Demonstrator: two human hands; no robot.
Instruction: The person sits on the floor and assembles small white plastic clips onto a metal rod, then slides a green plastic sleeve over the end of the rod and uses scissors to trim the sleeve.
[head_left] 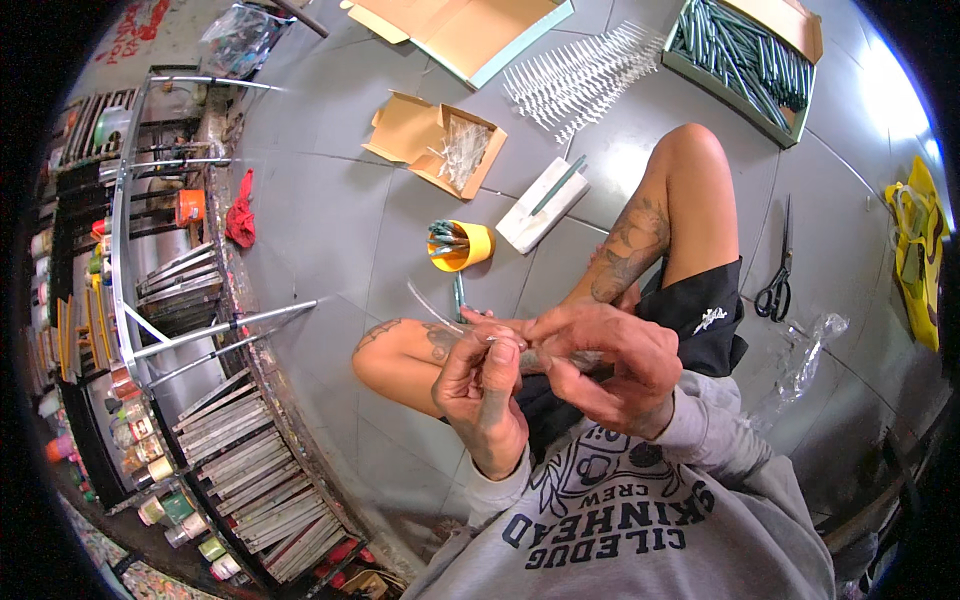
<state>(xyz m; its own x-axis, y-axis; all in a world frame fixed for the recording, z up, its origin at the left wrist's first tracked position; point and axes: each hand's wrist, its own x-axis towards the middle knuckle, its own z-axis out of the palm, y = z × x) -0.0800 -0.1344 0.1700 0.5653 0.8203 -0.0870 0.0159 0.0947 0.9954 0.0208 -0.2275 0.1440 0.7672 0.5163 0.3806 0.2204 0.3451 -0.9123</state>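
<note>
Above my crossed legs, my left hand (487, 390) is closed in a pinch on a thin clear plastic strip (428, 304), whose curved end sticks out toward the upper left. Close beside it, my right hand (615, 362) has its fingers curled together near the left fingertips. Whatever the right fingers hold is hidden or too small to name. Just beyond my hands stands a yellow cup (480, 246) with dark green pen parts in it. A green pen (558, 187) lies on a white block (522, 222) to the right of the cup.
A small cardboard box (400, 143) holds clear thin pieces. Behind it are rows of white slender parts (580, 85), a box of dark green pens (745, 60) and an open carton (460, 30). Scissors (778, 290), clear wrap (800, 365) and a yellow bag (915, 250) lie right; a shelf rack (125, 220) stands left.
</note>
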